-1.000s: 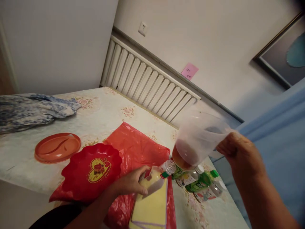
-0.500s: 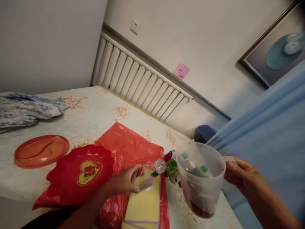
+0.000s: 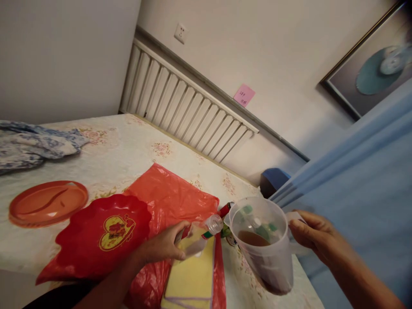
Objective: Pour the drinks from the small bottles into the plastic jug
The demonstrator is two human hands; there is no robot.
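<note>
My left hand (image 3: pixel 167 243) grips a clear plastic bottle (image 3: pixel 197 243), tilted with its open mouth up and to the right. At the right, my right hand (image 3: pixel 313 234) is closed on the handle of a translucent plastic jug (image 3: pixel 268 257). Brown liquid (image 3: pixel 254 238) stands in the jug, which leans left so that its spout is close to the bottle's mouth. I see no stream between them. Behind the jug are green-capped bottles, seen partly through its wall, and a red can (image 3: pixel 225 209). Below the bottle lies a folded yellow cloth (image 3: pixel 189 279) on a red plastic bag (image 3: pixel 174 193).
A red scalloped tray (image 3: pixel 80 231) and an orange oval plate (image 3: pixel 48 204) lie on the left of the flowered tablecloth (image 3: pixel 128 159). Crumpled blue-and-white fabric (image 3: pixel 38 146) is at the far left. A radiator (image 3: pixel 186 98) runs behind the table; a blue curtain (image 3: pixel 360 184) hangs at right.
The jug has shifted slightly left and tilted further toward the bottle, its liquid now showing higher on the spout side. My left hand and the bottle stay nearly in place.
</note>
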